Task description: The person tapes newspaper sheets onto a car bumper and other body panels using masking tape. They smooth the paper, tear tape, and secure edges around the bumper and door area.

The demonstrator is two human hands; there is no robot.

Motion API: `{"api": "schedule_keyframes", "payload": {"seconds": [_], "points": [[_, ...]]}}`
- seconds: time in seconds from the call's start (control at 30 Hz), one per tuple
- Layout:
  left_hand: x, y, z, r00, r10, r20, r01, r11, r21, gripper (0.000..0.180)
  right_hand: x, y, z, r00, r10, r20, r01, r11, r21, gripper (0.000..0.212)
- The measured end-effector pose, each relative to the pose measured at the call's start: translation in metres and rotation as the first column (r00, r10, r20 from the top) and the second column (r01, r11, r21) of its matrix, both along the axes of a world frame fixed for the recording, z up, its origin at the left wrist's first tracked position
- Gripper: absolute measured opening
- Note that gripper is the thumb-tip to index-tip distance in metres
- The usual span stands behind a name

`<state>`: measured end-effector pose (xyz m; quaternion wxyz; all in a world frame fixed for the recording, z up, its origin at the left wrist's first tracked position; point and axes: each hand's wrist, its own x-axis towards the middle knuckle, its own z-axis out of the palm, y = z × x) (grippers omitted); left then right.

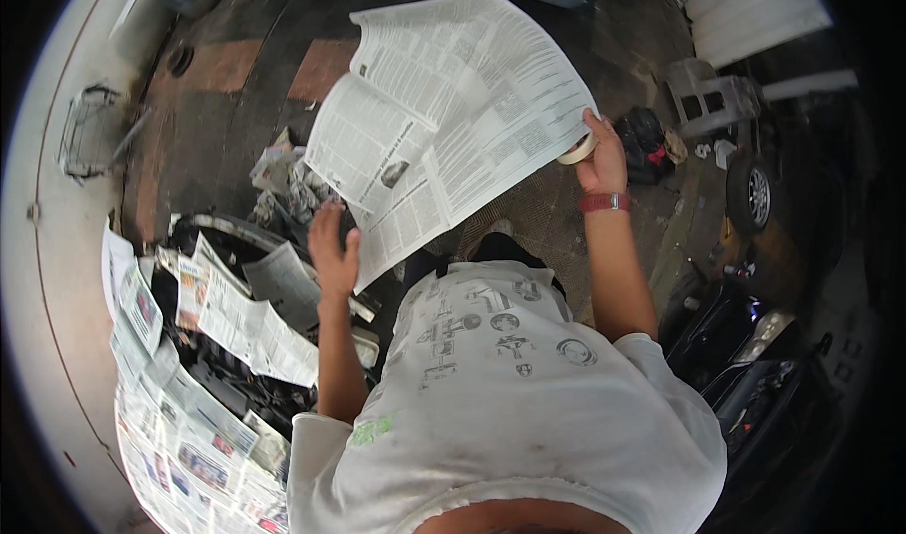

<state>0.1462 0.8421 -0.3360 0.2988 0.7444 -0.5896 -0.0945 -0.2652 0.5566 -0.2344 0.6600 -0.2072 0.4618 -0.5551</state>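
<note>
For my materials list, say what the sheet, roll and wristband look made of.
Sheet: thin matte newsprint, from its printed columns and soft curl.
Roll: probably paper masking tape, pale and dull.
Wristband: dull red, perhaps fabric or rubber; too small to tell.

Shown over the floor (212, 157): sheet (462, 109), left hand (332, 251) at its left edge, right hand (604, 161) and tape (578, 153) at its right corner. On floor beyond left hand: crumpled paper (302, 199). Left: papers (264, 336) over car (241, 388); wall (71, 279) along floor's left edge. Right: wheel (758, 197).
</note>
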Motion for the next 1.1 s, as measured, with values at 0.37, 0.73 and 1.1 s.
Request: {"api": "schedule_keyframes", "payload": {"seconds": [0.37, 0.73, 1.1], "points": [[-0.131, -0.383, 0.036, 0.771, -0.263, -0.580, 0.130, 0.957, -0.261, 0.071, -0.085, 0.014, 0.126, 0.613, 0.515, -0.599, -0.789, 0.371, -0.489, 0.018], [-0.199, -0.634, 0.140, 0.529, -0.197, -0.826, 0.465, 0.881, 0.087, 0.052, -0.219, -0.087, 0.115, 0.828, 0.530, -0.186, -0.500, 0.546, -0.672, 0.019], [-0.368, -0.829, 0.199, 0.811, -0.552, 0.194, 0.585, 0.760, -0.281, 0.032, -0.312, -0.354, 0.065, 0.175, -0.547, -0.818, 0.128, 0.837, -0.532, 0.058]]}}
